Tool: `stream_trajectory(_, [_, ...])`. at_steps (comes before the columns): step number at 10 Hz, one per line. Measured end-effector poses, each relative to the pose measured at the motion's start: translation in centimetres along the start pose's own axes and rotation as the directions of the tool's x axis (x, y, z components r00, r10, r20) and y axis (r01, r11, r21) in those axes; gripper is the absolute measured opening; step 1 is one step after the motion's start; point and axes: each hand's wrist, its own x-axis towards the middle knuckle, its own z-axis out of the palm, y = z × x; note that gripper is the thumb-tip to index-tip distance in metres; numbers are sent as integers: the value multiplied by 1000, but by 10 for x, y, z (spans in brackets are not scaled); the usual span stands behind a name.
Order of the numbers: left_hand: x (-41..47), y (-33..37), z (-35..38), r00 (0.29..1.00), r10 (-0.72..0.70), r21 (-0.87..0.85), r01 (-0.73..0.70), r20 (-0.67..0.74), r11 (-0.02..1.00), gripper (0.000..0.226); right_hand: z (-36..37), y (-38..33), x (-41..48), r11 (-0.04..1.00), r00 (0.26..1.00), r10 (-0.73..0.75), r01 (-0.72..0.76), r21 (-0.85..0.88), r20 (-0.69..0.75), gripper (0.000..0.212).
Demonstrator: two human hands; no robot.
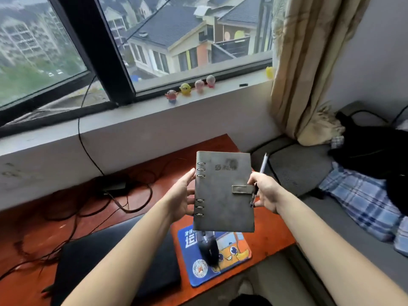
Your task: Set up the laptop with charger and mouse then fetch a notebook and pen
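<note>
A grey ring-bound notebook [223,193] with a clasp is held upright in the air above the desk. My left hand [182,195] grips its ringed left edge. My right hand [266,193] holds its right edge together with a pen [262,166] that sticks up past my fingers. Below the notebook a black mouse [208,247] rests on a blue cartoon mouse pad [234,255]. A closed black laptop [92,259] lies on the red-brown desk [271,230], partly under my left forearm. The black charger brick [114,186] and its tangled cables lie at the back left of the desk.
A window ledge with several small toy figures [189,89] runs behind the desk. A beige curtain [309,69] hangs at the right. A grey bed with a plaid blanket [362,199] and a black bag [375,149] lies to the right.
</note>
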Motion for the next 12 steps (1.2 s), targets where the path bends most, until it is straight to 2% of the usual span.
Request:
stream_trajectory(2, [84,16,24,991,-93,-146,78,-98,986,43,-23,-44,99,988,996,84,-85,-132,-11,33])
stream_trajectory(3, [120,9,32,981,-137,-193,110,-135,975,42,-28,-42,141,968,992,110,-121,-219,-59,32])
stream_trajectory(5, [182,-15,34,954,-269,-248,230,-135,941,41,-35,-17,202,923,971,160,-211,-320,-178,50])
stream_trajectory(6, [196,-23,32,948,-286,-237,248,-142,939,42,-33,-8,217,912,969,161,-218,-349,-185,45])
stream_trajectory(7, [210,-27,26,939,-313,-230,276,-143,933,42,-25,-5,230,907,974,180,-220,-360,-141,30])
stream_trajectory(8, [211,-26,24,934,-338,-229,305,-119,924,43,-22,4,232,906,982,148,-183,-381,-120,51])
stream_trajectory(9, [203,-21,24,935,-335,-247,300,-114,921,47,-21,6,228,879,982,147,-185,-439,-120,49])
stream_trajectory(10, [193,-20,18,936,-319,-255,276,-150,927,45,-21,1,223,800,972,59,-182,-572,-227,43])
stream_trajectory(11, [175,-25,4,932,-213,-28,214,-294,976,40,-17,-3,215,687,974,-31,-141,-713,-223,33])
stream_trajectory(12, [152,-43,-21,889,-38,346,217,-456,913,45,-1,-1,212,704,991,-37,-68,-707,-132,26])
